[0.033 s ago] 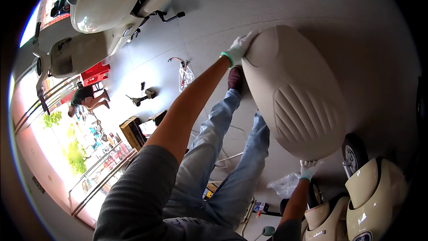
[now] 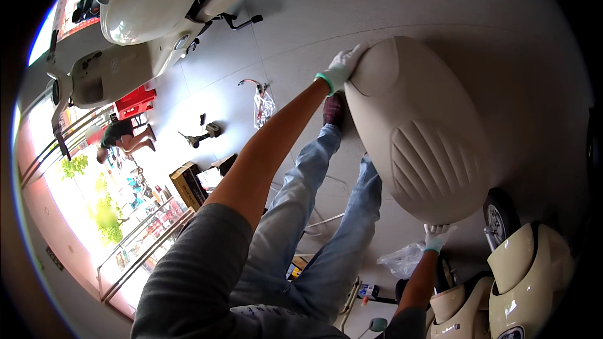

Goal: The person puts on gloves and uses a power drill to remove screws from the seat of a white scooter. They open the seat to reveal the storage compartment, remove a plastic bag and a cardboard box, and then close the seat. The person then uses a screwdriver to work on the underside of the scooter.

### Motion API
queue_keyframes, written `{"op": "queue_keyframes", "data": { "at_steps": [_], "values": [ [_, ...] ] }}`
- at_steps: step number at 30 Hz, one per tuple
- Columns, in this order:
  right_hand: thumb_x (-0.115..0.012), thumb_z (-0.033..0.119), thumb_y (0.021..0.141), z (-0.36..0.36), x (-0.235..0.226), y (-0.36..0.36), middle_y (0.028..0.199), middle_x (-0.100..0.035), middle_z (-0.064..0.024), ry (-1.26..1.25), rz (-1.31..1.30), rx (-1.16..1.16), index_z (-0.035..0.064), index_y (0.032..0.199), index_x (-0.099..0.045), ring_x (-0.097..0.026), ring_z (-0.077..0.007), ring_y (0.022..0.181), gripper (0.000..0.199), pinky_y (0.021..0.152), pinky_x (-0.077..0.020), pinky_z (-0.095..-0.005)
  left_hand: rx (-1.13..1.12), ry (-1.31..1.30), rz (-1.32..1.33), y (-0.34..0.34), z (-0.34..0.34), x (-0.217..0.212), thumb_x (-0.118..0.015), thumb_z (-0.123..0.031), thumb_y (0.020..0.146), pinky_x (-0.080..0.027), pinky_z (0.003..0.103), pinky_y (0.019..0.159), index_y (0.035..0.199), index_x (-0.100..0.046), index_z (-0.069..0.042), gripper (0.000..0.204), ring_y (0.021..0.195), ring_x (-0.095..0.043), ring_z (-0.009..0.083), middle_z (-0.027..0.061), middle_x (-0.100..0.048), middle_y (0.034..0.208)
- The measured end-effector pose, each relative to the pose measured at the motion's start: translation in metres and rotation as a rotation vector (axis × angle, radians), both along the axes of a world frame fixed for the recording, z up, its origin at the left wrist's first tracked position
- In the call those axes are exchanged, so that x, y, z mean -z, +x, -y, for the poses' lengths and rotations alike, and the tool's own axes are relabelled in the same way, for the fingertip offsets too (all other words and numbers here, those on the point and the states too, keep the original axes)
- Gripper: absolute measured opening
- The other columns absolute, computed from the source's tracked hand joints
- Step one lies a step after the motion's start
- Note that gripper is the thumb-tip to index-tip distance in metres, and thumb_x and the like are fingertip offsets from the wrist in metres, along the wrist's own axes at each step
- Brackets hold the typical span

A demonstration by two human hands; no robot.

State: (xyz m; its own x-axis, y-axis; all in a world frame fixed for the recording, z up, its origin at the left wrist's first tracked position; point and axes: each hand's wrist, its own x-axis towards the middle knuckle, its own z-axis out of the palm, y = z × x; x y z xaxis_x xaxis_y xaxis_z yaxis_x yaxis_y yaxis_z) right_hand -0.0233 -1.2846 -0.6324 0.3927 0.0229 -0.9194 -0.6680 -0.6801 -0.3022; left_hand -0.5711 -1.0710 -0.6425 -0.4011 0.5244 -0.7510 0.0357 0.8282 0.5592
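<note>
I hold a large cream scooter body panel (image 2: 427,144) with ribbed vents, lifted in front of me above the floor. My left hand (image 2: 342,66), in a white glove with a green cuff, grips the panel's rounded far end. My right hand (image 2: 435,236), gloved the same way, holds the panel's near lower edge. My legs in blue jeans (image 2: 314,213) and a dark red shoe (image 2: 333,110) show beneath the panel.
Cream scooters stand at the top left (image 2: 144,0) and at the lower right (image 2: 521,276). A person crouches at the left (image 2: 119,138) by a red crate (image 2: 135,100). On the tiled floor lie a plastic bag (image 2: 264,103), a tool (image 2: 204,135) and a cardboard box (image 2: 188,182).
</note>
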Motion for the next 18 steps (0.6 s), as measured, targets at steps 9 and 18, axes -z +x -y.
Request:
{"op": "queue_keyframes", "data": {
  "at_steps": [9, 18],
  "values": [
    [-0.055, 0.053, 0.081, -0.039, 0.032, -0.040, 0.144, -0.020, 0.0017, 0.255, -0.166, -0.213, 0.0236, 0.139, -0.025, -0.016, -0.0257, 0.133, 0.072, 0.100, -0.0148, -0.0628, 0.217, 0.043, 0.172, 0.063, -0.002, -0.030, -0.042, -0.059, 0.084, -0.048, 0.033, 0.079, 0.112, -0.059, -0.008, 0.060, 0.098, -0.059, 0.0218, 0.0102, -0.062, 0.105],
    [-0.059, 0.046, 0.079, -0.077, -0.005, -0.057, 0.119, -0.043, -0.0011, 0.039, -0.119, -0.316, 0.0166, 0.114, -0.048, -0.038, -0.0232, 0.112, 0.047, 0.097, -0.0269, -0.0594, 0.147, 0.277, 0.186, 0.066, 0.069, -0.122, -0.046, -0.051, 0.086, -0.046, 0.041, 0.073, 0.089, -0.063, -0.002, 0.053, 0.076, -0.059, 0.0320, 0.0176, -0.063, 0.081]
  ]
}}
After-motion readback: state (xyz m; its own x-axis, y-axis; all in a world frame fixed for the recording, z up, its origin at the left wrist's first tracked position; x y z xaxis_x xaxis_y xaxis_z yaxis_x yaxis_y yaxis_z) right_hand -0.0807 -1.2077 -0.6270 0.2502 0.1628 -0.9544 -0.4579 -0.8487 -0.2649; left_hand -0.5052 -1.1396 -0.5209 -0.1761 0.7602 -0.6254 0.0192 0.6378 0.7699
